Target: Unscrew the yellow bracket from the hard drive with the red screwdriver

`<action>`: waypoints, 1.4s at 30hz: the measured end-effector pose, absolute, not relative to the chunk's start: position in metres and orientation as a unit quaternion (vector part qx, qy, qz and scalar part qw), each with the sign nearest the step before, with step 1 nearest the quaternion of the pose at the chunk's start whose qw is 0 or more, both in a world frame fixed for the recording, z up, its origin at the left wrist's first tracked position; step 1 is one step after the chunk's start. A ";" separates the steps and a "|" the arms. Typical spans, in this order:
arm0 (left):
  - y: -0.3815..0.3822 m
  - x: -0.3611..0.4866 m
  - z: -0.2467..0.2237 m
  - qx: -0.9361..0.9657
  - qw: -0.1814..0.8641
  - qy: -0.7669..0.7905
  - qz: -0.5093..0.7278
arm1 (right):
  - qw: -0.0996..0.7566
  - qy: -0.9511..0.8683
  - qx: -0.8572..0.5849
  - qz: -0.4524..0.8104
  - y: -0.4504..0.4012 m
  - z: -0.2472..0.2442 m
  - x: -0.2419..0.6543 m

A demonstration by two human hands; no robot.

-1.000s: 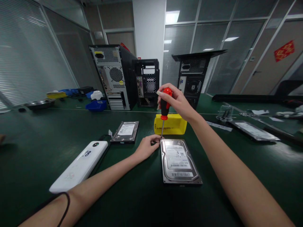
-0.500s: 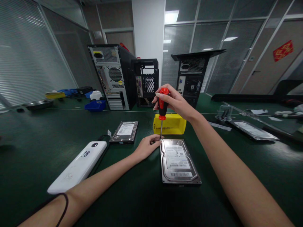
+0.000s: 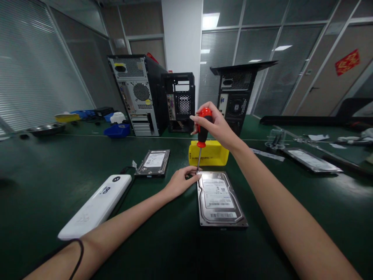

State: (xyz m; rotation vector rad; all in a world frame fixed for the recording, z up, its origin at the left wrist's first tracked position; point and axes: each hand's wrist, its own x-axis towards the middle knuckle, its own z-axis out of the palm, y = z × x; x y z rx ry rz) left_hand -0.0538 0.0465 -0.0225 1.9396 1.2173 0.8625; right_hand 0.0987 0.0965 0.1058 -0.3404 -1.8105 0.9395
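A silver hard drive (image 3: 218,198) with a white label lies flat on the green table in front of me. My right hand (image 3: 211,122) grips a red and black screwdriver (image 3: 203,132) by its handle, which leans slightly to the right. The shaft points down to the drive's far left corner; whether the tip sits in a screw is too small to see. At that same corner, my left hand (image 3: 182,181) is closed, thumb and fingers on the drive's edge around the tip. Behind the drive stands a yellow plastic bin (image 3: 214,153).
Another hard drive (image 3: 154,162) lies to the left, near a white power bank (image 3: 96,206) with a cable. Computer cases (image 3: 157,97) stand at the back. A blue bin (image 3: 117,130) is at back left; a third drive (image 3: 311,159) and a clear cup (image 3: 276,139) are right.
The screwdriver's handle has tilted a little to the right, and my right hand has moved with it. My left thumb has shifted slightly onto the drive's corner.
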 end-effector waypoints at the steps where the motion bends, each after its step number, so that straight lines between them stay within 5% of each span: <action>1: 0.046 -0.054 -0.022 0.747 0.340 0.468 0.330 | 0.510 -0.754 -0.137 0.390 0.097 0.105 0.098; 7: 0.045 -0.054 -0.021 0.749 0.348 0.458 0.330 | 0.460 -0.746 -0.126 0.465 0.103 0.105 0.100; 42: 0.048 -0.053 -0.026 0.754 0.334 0.461 0.328 | 0.466 -0.745 -0.125 0.460 0.101 0.101 0.103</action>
